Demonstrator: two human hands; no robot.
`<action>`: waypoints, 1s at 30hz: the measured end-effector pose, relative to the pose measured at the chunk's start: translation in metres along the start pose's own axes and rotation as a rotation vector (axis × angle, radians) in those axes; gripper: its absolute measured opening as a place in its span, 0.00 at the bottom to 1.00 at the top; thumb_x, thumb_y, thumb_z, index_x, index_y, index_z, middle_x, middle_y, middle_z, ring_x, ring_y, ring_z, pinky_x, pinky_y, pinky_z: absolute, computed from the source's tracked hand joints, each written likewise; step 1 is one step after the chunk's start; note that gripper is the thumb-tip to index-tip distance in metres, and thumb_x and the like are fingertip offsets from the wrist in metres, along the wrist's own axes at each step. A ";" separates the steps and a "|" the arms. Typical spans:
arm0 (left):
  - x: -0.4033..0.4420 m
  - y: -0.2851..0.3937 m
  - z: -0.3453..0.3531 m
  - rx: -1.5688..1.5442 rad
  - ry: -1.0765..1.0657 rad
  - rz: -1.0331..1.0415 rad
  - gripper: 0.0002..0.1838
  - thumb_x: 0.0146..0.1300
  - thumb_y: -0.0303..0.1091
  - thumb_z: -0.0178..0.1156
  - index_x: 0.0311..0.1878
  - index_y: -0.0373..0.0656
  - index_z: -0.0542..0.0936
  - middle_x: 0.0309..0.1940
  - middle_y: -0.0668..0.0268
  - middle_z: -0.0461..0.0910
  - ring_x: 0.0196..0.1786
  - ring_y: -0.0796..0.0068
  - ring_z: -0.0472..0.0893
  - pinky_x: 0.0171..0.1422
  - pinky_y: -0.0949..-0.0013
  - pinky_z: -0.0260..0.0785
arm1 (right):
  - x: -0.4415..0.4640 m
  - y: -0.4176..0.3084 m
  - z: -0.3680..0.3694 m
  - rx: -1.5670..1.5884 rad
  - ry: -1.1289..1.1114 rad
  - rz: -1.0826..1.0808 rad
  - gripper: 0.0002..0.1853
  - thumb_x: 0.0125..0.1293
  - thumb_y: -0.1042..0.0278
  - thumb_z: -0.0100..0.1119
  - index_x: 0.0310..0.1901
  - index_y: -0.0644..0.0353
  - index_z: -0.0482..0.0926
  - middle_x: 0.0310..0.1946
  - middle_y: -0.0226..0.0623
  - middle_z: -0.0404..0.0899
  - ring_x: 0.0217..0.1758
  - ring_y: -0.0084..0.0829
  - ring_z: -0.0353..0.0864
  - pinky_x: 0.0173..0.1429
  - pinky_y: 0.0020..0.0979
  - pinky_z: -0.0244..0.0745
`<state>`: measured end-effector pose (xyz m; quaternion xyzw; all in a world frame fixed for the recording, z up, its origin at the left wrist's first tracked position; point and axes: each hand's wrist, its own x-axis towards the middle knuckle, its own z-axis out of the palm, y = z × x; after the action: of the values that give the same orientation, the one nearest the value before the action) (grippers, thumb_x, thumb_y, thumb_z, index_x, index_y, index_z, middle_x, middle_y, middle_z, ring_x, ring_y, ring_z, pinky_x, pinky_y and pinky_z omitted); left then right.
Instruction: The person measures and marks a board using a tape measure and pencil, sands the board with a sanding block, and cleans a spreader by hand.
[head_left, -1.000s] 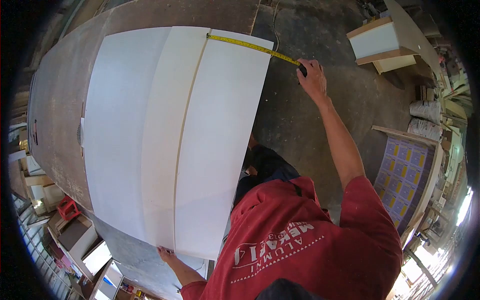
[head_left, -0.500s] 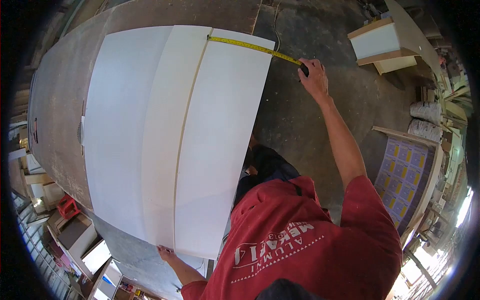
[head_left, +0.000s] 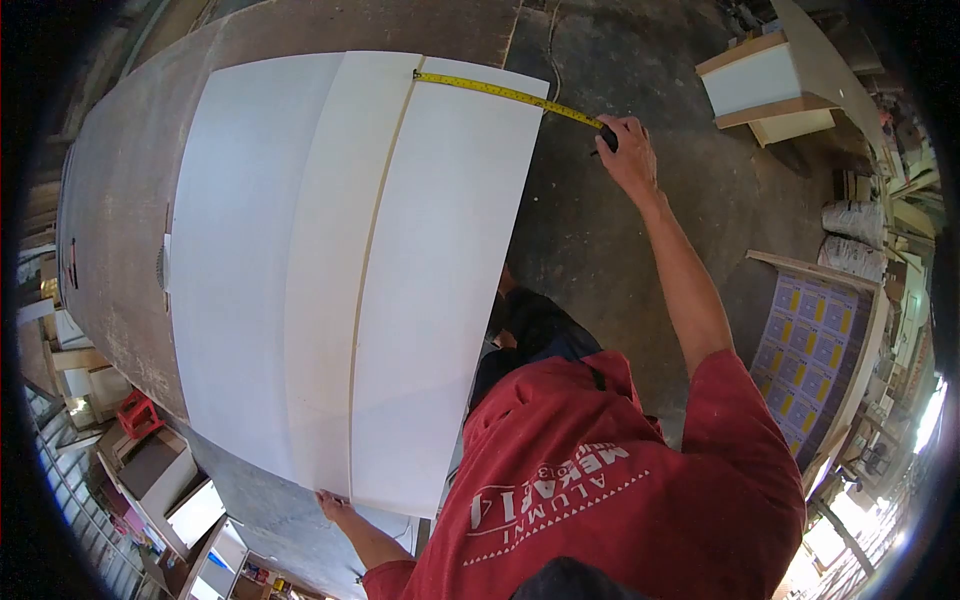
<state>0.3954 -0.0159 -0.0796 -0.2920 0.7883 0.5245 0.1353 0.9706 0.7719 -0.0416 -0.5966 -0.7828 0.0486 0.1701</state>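
My right hand (head_left: 628,152) is closed around a tape measure (head_left: 608,138) beyond the panel's far right corner. Its yellow blade (head_left: 500,92) is stretched over a white board (head_left: 440,270), with the hooked end at a narrow gap between boards. Beside that gap lies a cream-white strip (head_left: 335,270), and left of it a wider white board (head_left: 245,270). At the near end, my left hand (head_left: 332,506) grips the edge by the gap, its fingertips partly hidden.
The boards lie on a large brown work table (head_left: 125,240), where a circular saw blade (head_left: 162,262) pokes up at their left edge. A white box with wooden edges (head_left: 752,85) stands at the upper right. A patterned purple panel (head_left: 805,355) is at the right. A red stool (head_left: 138,412) sits lower left.
Almost nothing differs. The tape case and my right hand have tilted very slightly; the boards and my left hand stay in place.
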 end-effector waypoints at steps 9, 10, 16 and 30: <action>-0.014 -0.001 0.003 -0.079 -0.041 0.075 0.27 0.69 0.34 0.61 0.70 0.50 0.69 0.61 0.57 0.76 0.62 0.55 0.76 0.66 0.48 0.70 | 0.029 -0.047 0.002 0.025 -0.051 0.011 0.20 0.64 0.59 0.64 0.58 0.47 0.78 0.47 0.40 0.74 0.51 0.45 0.78 0.52 0.44 0.80; -0.012 -0.002 0.002 -0.076 -0.084 0.116 0.28 0.69 0.33 0.61 0.71 0.48 0.68 0.61 0.56 0.76 0.62 0.55 0.76 0.66 0.48 0.70 | 0.035 -0.059 0.003 0.033 -0.045 0.009 0.20 0.64 0.59 0.64 0.58 0.47 0.78 0.47 0.40 0.74 0.51 0.45 0.78 0.52 0.44 0.80; -0.024 0.008 0.013 -0.044 0.007 0.057 0.27 0.70 0.28 0.57 0.71 0.43 0.67 0.62 0.53 0.75 0.63 0.53 0.75 0.69 0.49 0.67 | 0.069 -0.125 0.009 0.002 -0.172 0.017 0.21 0.64 0.55 0.62 0.58 0.45 0.78 0.49 0.42 0.75 0.54 0.46 0.78 0.56 0.46 0.79; -0.009 -0.002 0.006 -0.095 -0.014 0.106 0.25 0.70 0.31 0.58 0.68 0.41 0.69 0.59 0.53 0.77 0.59 0.56 0.78 0.63 0.52 0.73 | 0.070 -0.128 0.017 0.036 -0.170 0.020 0.21 0.64 0.56 0.63 0.58 0.47 0.78 0.50 0.44 0.75 0.54 0.48 0.78 0.56 0.46 0.78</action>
<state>0.4033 -0.0082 -0.0786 -0.2522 0.7758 0.5699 0.0988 0.8313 0.8039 -0.0076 -0.5948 -0.7875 0.1147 0.1132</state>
